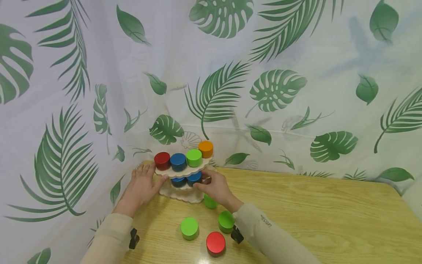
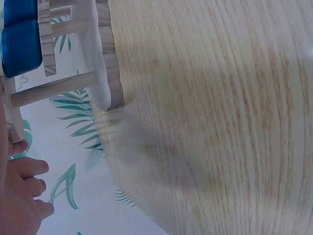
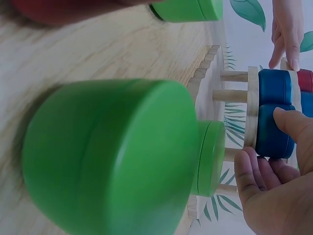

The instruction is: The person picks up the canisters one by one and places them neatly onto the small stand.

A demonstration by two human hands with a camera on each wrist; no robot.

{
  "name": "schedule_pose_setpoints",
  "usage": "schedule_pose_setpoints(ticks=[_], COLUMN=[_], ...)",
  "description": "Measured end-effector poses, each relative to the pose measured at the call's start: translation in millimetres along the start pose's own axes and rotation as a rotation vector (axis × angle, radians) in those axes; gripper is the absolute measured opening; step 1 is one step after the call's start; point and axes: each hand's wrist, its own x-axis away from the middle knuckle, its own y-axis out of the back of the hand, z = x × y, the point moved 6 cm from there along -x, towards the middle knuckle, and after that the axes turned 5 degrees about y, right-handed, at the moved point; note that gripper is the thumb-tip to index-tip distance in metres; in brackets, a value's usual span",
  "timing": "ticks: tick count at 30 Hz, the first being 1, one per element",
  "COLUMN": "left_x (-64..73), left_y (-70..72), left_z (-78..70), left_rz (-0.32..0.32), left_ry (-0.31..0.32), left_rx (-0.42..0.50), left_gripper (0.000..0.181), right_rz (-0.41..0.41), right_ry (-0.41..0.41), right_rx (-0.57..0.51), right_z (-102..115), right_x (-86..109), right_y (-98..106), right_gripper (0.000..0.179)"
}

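A tiered wooden stand [image 1: 181,194] with scalloped boards stands on the table. Its top board carries a dark red cylinder [image 1: 162,161], a blue cylinder [image 1: 178,162], a light green cylinder [image 1: 194,157] and an orange cylinder [image 1: 206,149]. Two more blue cylinders sit on the board below. My right hand [image 1: 215,187] pinches the right-hand blue cylinder [image 3: 274,132], thumb on its front and fingers behind it. At the stand's left end, my left hand [image 1: 141,187] touches the top board with its fingers extended, the thumb at the front edge.
On the table in front lie a light green cylinder [image 1: 189,228], a red cylinder [image 1: 215,243] and a darker green cylinder [image 1: 226,222]. Another green cylinder [image 1: 210,201] is beside the stand's base, under my right hand. Leaf-printed curtain [image 1: 230,110] hangs behind and to the left.
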Motion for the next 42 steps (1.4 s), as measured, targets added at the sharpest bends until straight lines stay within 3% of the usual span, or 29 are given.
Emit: schedule_pose_setpoints(ticks=[31, 42], left_x=[-1.9, -4.0], left_y=[-0.9, -0.9], left_z=[0.8, 2.3], left_rz=[0.001, 0.018], left_ry=[-0.008, -0.002], left_rx=[0.002, -0.001], left_gripper=[0.085, 0.086], right_rz=[-0.060, -0.049], right_ry=[-0.030, -0.075], right_rx=[0.059, -0.027], right_z=[3.3, -1.4], right_x=[-0.8, 1.9], right_y=[-3.6, 5.1], right_gripper=[0.054, 0.049])
